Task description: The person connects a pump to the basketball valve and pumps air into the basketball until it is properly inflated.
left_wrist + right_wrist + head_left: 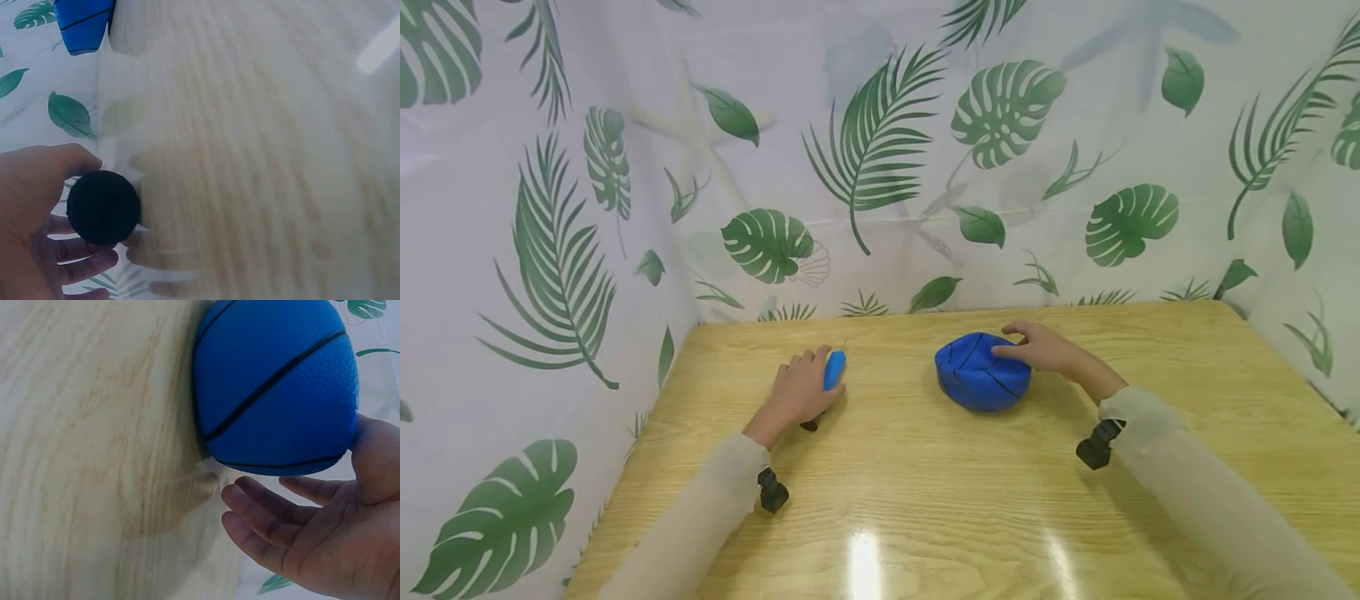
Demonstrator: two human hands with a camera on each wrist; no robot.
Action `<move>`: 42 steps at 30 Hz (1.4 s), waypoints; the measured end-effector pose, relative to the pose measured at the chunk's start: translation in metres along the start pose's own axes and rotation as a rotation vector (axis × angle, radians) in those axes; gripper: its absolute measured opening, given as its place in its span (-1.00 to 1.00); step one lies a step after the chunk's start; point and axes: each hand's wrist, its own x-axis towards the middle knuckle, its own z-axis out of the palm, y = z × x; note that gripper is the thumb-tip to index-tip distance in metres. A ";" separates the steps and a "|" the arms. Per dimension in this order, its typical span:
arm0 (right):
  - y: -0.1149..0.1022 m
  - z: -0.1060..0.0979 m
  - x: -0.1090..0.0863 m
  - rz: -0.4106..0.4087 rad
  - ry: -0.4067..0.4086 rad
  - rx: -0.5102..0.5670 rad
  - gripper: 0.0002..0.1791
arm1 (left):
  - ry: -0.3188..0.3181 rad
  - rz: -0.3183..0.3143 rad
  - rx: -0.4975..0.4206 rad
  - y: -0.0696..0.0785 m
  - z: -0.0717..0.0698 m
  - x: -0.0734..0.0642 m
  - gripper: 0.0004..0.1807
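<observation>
A soft, partly deflated blue ball (979, 385) with black lines sits on the table, its top sunken. Over its right side reaches my right hand (1047, 350), a digit at the ball's upper edge. The right wrist view shows those loosely bent fingers (265, 519) apart from the ball's side; the thumb's contact is partly hidden. On the left, my left hand (800, 387) holds what looks like a small blue ball pump (834, 372) with a thin needle at its far tip. Its round black end (103, 208) faces the left wrist camera, between thumb and curled fingers.
The wooden table (910, 475) ends at a leaf-patterned cloth (880, 275) hung behind it and along both sides. Small black devices (772, 490) are strapped at both wrists. Light reflects off the table's near part.
</observation>
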 end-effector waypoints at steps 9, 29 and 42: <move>-0.002 0.004 0.002 0.051 0.010 -0.010 -0.30 | 0.012 -0.025 -0.039 -0.003 0.008 0.001 -0.39; -0.011 0.023 -0.014 -0.225 0.360 0.163 -0.59 | 0.005 -0.036 -0.131 -0.004 0.011 -0.001 -0.42; -0.010 0.029 -0.027 -0.318 0.339 0.114 -0.46 | 0.054 0.019 -0.225 0.005 0.008 0.002 -0.45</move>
